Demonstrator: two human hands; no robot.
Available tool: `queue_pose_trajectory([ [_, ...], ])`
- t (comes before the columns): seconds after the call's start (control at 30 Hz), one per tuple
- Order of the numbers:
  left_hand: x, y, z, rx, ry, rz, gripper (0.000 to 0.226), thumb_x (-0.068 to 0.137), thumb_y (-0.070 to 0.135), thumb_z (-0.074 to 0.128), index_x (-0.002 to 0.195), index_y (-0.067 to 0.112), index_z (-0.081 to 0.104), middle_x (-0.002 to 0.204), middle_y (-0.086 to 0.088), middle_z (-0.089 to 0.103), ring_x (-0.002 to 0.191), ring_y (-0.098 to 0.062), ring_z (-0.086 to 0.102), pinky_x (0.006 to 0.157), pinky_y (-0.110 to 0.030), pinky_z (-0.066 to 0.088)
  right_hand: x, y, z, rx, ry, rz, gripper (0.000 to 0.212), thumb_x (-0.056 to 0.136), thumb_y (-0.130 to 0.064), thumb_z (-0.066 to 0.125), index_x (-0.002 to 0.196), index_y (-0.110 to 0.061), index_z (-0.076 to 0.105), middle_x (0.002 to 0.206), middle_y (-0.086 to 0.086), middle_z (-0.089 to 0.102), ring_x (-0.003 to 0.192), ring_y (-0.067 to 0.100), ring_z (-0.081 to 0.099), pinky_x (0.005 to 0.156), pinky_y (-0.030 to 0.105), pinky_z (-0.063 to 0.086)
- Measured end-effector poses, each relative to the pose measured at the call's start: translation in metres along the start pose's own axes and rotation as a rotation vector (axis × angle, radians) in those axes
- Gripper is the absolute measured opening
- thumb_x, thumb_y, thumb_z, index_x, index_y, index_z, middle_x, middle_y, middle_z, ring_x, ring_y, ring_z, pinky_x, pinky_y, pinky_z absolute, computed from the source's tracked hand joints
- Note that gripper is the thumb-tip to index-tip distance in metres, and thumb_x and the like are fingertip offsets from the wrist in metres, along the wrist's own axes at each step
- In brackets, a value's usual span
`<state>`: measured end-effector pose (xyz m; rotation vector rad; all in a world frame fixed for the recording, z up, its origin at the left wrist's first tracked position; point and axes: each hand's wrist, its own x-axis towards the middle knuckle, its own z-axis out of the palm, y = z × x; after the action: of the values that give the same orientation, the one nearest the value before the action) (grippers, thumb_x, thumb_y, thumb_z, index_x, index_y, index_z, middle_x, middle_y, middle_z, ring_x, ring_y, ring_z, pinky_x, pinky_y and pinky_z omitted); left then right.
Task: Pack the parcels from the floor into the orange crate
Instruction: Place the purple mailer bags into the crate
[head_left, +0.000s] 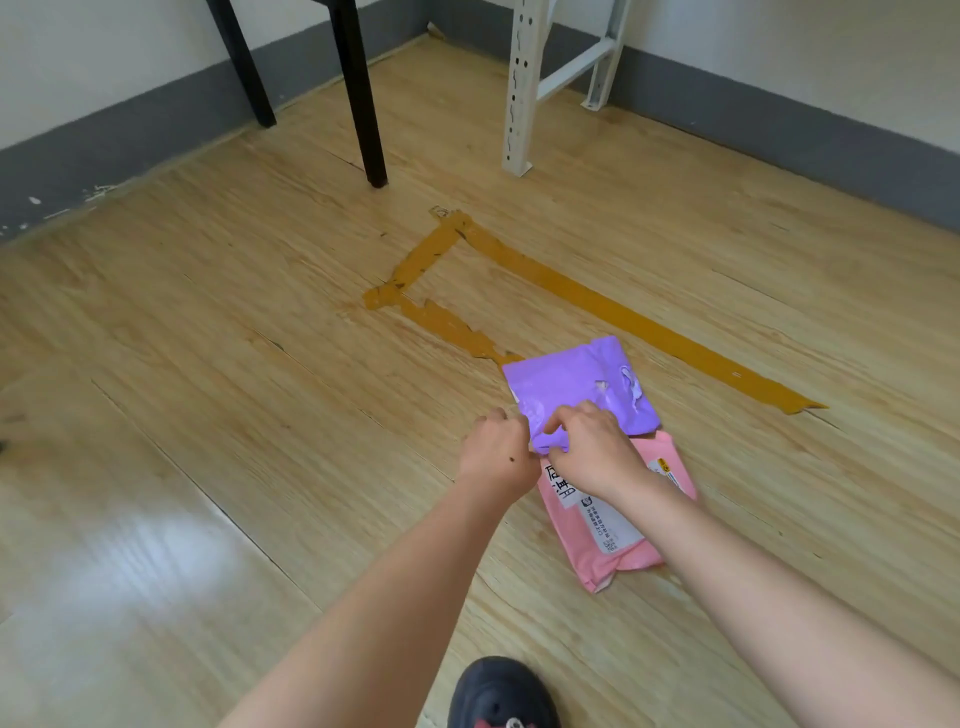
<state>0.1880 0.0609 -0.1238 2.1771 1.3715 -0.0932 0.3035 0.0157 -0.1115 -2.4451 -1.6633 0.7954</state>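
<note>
A purple parcel (576, 382) lies on the wooden floor, its near edge overlapping a pink parcel (613, 530) with a white label. My left hand (496, 452) grips the purple parcel's near left corner. My right hand (589, 447) pinches the crumpled near edge of the same purple parcel, and my right forearm crosses over the pink one. No orange crate is in view.
Worn yellow tape (597, 301) marks a rectangle on the floor behind the parcels. Two black table legs (363, 104) and a white rack upright (519, 88) stand farther back near the grey-skirted walls. My dark shoe (498, 693) is at the bottom edge.
</note>
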Motion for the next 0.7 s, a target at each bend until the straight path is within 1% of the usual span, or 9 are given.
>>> queue_pose_trajectory([
  [0.07, 0.004, -0.001, 0.012, -0.114, -0.004, 0.038, 0.034, 0.084, 0.01, 0.052, 0.116, 0.011, 0.062, 0.124, -0.012, 0.053, 0.11, -0.032, 0.055, 0.083, -0.034, 0.045, 0.003, 0.01, 0.005, -0.003, -0.009, 0.016, 0.038, 0.085, -0.019, 0.058, 0.123, -0.019, 0.056, 0.125, 0.009, 0.048, 0.12, 0.033, 0.043, 0.098, 0.036, 0.041],
  [0.13, 0.008, 0.002, 0.022, -0.235, 0.004, 0.037, 0.035, 0.083, 0.007, 0.052, 0.116, 0.012, 0.063, 0.126, -0.011, 0.053, 0.112, -0.031, 0.055, 0.087, -0.034, 0.045, 0.009, 0.021, 0.012, 0.0, -0.028, 0.042, 0.047, 0.085, -0.021, 0.061, 0.131, -0.019, 0.051, 0.132, 0.009, 0.043, 0.125, 0.032, 0.04, 0.101, 0.035, 0.038],
  [0.2, 0.013, 0.007, 0.033, -0.338, 0.002, -0.001, 0.035, 0.083, 0.007, 0.055, 0.116, 0.012, 0.063, 0.127, -0.012, 0.053, 0.115, -0.03, 0.054, 0.093, -0.034, 0.044, 0.017, 0.028, 0.02, 0.003, -0.051, 0.076, 0.056, 0.085, -0.022, 0.061, 0.138, -0.018, 0.044, 0.139, 0.01, 0.037, 0.129, 0.032, 0.037, 0.104, 0.037, 0.038],
  [0.27, 0.019, 0.013, 0.043, -0.402, -0.008, -0.054, 0.038, 0.082, 0.007, 0.055, 0.118, 0.011, 0.063, 0.125, -0.014, 0.052, 0.114, -0.031, 0.055, 0.093, -0.033, 0.043, 0.023, 0.033, 0.028, 0.009, -0.069, 0.099, 0.06, 0.086, -0.022, 0.06, 0.142, -0.017, 0.039, 0.143, 0.012, 0.032, 0.131, 0.035, 0.036, 0.105, 0.04, 0.038],
  [0.37, 0.027, 0.016, 0.057, -0.532, -0.025, -0.155, 0.043, 0.079, 0.005, 0.054, 0.121, 0.009, 0.06, 0.124, -0.018, 0.051, 0.113, -0.033, 0.054, 0.094, -0.032, 0.044, 0.03, 0.038, 0.04, 0.022, -0.077, 0.106, 0.063, 0.088, -0.021, 0.057, 0.145, -0.015, 0.033, 0.144, 0.015, 0.029, 0.132, 0.036, 0.037, 0.106, 0.04, 0.038],
  [0.47, 0.035, 0.013, 0.066, -0.664, -0.013, -0.234, 0.047, 0.076, 0.002, 0.052, 0.121, 0.01, 0.058, 0.118, -0.025, 0.058, 0.108, -0.036, 0.058, 0.09, -0.035, 0.048, 0.034, 0.043, 0.052, 0.041, -0.088, 0.133, 0.066, 0.087, -0.024, 0.06, 0.146, -0.016, 0.031, 0.145, 0.013, 0.031, 0.134, 0.032, 0.037, 0.104, 0.041, 0.04],
  [0.57, 0.039, 0.011, 0.069, -0.772, 0.012, -0.289, 0.042, 0.078, -0.001, 0.053, 0.119, 0.008, 0.059, 0.114, -0.031, 0.059, 0.106, -0.04, 0.059, 0.086, -0.038, 0.049, 0.035, 0.045, 0.058, 0.0, -0.089, 0.143, 0.069, 0.084, -0.027, 0.064, 0.144, -0.019, 0.032, 0.144, 0.01, 0.033, 0.133, 0.03, 0.039, 0.101, 0.04, 0.04],
  [0.63, 0.041, 0.012, 0.065, -0.899, 0.017, -0.338, 0.04, 0.081, -0.003, 0.051, 0.119, 0.006, 0.058, 0.112, -0.03, 0.06, 0.097, -0.037, 0.064, 0.082, -0.038, 0.053, 0.035, 0.046, 0.059, -0.011, -0.083, 0.142, 0.069, 0.083, -0.028, 0.065, 0.143, -0.021, 0.033, 0.142, 0.01, 0.035, 0.133, 0.03, 0.039, 0.101, 0.039, 0.04],
  [0.7, 0.042, 0.017, 0.06, -1.054, 0.0, -0.374, 0.039, 0.084, -0.007, 0.047, 0.121, 0.003, 0.055, 0.111, -0.022, 0.06, 0.083, -0.032, 0.066, 0.073, -0.032, 0.058, 0.035, 0.046, 0.059, 0.011, -0.068, 0.139, 0.067, 0.083, -0.03, 0.064, 0.142, -0.021, 0.034, 0.14, 0.009, 0.038, 0.132, 0.03, 0.04, 0.1, 0.04, 0.04],
])
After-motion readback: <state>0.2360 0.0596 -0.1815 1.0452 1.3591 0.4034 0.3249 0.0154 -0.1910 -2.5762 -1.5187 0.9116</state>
